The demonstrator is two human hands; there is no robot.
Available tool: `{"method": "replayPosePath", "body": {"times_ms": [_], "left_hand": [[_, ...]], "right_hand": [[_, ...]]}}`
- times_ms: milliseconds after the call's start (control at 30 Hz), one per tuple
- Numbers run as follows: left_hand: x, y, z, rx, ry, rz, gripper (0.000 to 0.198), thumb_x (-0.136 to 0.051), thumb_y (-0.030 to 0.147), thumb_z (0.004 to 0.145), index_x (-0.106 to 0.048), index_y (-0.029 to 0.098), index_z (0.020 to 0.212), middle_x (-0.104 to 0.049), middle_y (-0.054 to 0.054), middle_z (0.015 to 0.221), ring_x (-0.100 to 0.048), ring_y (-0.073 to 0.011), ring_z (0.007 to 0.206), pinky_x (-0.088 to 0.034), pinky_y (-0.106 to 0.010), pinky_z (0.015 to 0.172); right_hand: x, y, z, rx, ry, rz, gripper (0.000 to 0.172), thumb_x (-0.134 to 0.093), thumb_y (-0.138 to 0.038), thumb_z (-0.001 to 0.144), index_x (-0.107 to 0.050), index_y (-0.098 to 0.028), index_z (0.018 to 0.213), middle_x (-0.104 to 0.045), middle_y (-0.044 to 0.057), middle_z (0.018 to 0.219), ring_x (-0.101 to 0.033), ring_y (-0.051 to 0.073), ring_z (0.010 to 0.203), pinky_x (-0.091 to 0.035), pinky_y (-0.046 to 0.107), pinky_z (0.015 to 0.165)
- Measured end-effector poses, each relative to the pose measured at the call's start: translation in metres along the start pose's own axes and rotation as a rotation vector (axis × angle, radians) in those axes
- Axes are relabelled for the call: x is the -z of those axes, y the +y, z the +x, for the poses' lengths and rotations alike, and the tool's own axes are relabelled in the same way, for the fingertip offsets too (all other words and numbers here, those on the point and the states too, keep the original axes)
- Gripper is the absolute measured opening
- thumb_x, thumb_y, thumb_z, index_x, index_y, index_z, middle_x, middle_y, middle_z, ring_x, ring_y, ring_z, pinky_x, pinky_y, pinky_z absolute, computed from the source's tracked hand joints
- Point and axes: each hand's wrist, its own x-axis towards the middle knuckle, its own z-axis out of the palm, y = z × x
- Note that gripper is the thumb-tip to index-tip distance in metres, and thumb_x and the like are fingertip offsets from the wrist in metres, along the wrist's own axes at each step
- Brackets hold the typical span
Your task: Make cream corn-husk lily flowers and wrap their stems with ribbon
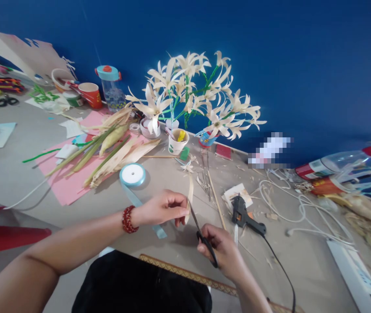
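My left hand (169, 208), with a red bead bracelet on its wrist, pinches a narrow strip of pale corn husk (190, 191) that stands up from the fingers. Black-handled scissors (200, 230) are in my right hand (221, 248), fingers through the loops. Their blades point up and left beside the husk strip, close to my left fingertips; whether they touch it I cannot tell. Left of my hands lies a roll of light blue ribbon (132, 174), its loose end passing under my left wrist. A black glue gun (246, 217) rests to the right.
Husk flowers (188, 87) on green stems stand in cups at the back. Corn husks (117, 148) lie on pink paper (55, 174) at left. Bottles (335, 163), white cables (303, 217) and a power strip (355, 269) occupy the right side. Thin sticks (216, 200) lie mid-table.
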Motion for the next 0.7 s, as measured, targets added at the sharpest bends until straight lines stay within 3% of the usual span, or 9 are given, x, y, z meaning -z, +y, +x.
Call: {"method": "replayPosePath", "body": {"times_ms": [333,700], "left_hand": [[0.002,-0.002,0.001,0.003,-0.018,-0.041,0.033,-0.061,0.04,0.089,-0.057,0.013,0.07,-0.067,-0.005,0.071,-0.061,-0.0095,0.058,-0.049,-0.02,0.058],[0.005,-0.013,0.006,0.123,-0.031,-0.166,0.029,-0.065,0.036,0.084,-0.059,0.013,0.067,-0.067,-0.004,0.067,-0.062,-0.0102,0.055,-0.05,-0.02,0.054]], "right_hand": [[-0.002,-0.001,0.001,0.041,-0.004,-0.014,0.064,-0.055,-0.083,0.07,-0.034,-0.023,0.062,-0.034,-0.006,0.057,-0.026,0.011,0.054,-0.021,0.024,0.05],[0.013,0.01,0.011,0.075,-0.09,-0.122,0.063,-0.05,-0.082,0.076,-0.034,-0.023,0.062,-0.029,-0.006,0.057,-0.027,0.012,0.055,-0.02,0.025,0.05]]}}
